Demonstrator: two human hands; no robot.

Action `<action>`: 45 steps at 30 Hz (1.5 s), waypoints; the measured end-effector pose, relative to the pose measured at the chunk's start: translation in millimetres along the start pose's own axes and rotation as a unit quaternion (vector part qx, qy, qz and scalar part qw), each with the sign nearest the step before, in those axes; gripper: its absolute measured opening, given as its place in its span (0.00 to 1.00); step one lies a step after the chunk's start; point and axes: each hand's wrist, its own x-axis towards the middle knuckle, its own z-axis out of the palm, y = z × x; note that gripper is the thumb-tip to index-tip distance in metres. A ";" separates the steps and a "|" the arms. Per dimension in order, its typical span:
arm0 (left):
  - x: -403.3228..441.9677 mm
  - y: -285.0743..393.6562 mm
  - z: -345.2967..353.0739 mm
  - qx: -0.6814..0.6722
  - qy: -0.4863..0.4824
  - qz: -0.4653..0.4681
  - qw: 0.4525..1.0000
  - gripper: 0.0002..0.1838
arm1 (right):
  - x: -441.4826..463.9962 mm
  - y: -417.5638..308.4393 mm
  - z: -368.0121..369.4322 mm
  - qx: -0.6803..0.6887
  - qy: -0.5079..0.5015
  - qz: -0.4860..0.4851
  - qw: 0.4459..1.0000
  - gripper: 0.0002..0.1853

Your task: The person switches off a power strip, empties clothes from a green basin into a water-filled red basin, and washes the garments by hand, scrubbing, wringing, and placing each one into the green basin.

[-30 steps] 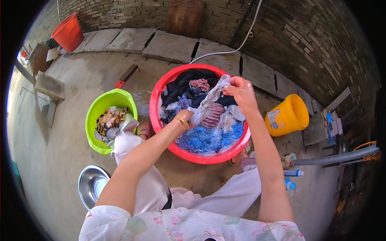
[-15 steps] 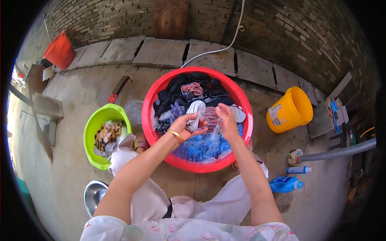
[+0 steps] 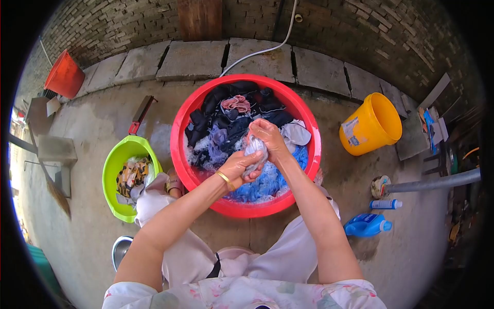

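Observation:
A bunched light grey cloth (image 3: 256, 149) is squeezed between my two hands above the red tub (image 3: 180, 170). My left hand (image 3: 241, 167), with a gold bangle at its wrist, wraps the cloth from the lower left. From the upper right my right hand (image 3: 268, 138) closes round it. Below them the tub holds sudsy water with blue cloth (image 3: 265, 183), dark clothes (image 3: 218, 100), a pink cloth (image 3: 236, 104) and a white cloth (image 3: 296, 133) at the right.
A green basin (image 3: 109, 190) with patterned cloth stands left of the tub; a metal basin (image 3: 121, 250) is below it. A yellow bucket (image 3: 370, 124) and blue bottles (image 3: 364, 225) are on the right. A red bucket (image 3: 65, 75) stands far left, and a hose (image 3: 257, 53) runs behind.
The grey cloth, stretched between my hands at first, is now gathered into a small bundle. My right hand has come in and closed on it. The view has shifted.

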 end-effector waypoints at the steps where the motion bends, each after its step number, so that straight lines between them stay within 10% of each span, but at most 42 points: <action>1: 1.0 0.7 -1.8 0.112 0.001 0.006 0.994 0.13 | 1.1 3.0 0.0 0.003 0.001 0.002 1.000 0.10; 6: 23.7 -22.6 -16.1 0.340 0.065 0.101 0.933 0.10 | 6.4 18.6 -3.2 -0.136 0.047 -0.012 0.990 0.10; 9: 39.0 -43.1 -37.6 0.520 0.066 0.312 0.793 0.10 | 8.4 33.5 -5.1 -0.178 0.062 -0.020 0.982 0.09; 18: 25.7 -43.3 -37.5 0.789 0.190 0.146 0.565 0.17 | 9.4 70.7 -11.0 -0.469 0.184 -0.078 0.860 0.08; 22: 7.9 -12.9 -35.0 0.806 0.223 0.155 0.526 0.18 | 5.1 53.5 -6.3 -0.233 0.096 -0.017 0.967 0.24; 26: -29.5 50.4 -77.4 0.822 0.324 0.151 0.442 0.19 | -26.8 14.8 -16.6 -0.247 0.132 0.015 0.960 0.26; 32: -163.6 115.8 -184.0 0.790 0.457 -0.099 0.395 0.27 | -67.4 54.9 -102.8 -0.483 0.050 0.028 0.874 0.18; 34: -187.5 101.4 -175.9 0.813 0.480 -0.133 0.300 0.35 | -86.5 62.0 -122.0 -0.568 0.084 0.100 0.813 0.14; 41: -144.8 75.6 -147.6 0.856 0.381 0.096 0.337 0.38 | -83.6 174.4 -178.0 -0.653 0.097 0.188 0.727 0.14; 45: -115.0 70.1 -90.4 0.865 0.300 0.172 0.365 0.33 | -69.6 254.5 -144.0 -0.557 0.303 0.227 0.739 0.23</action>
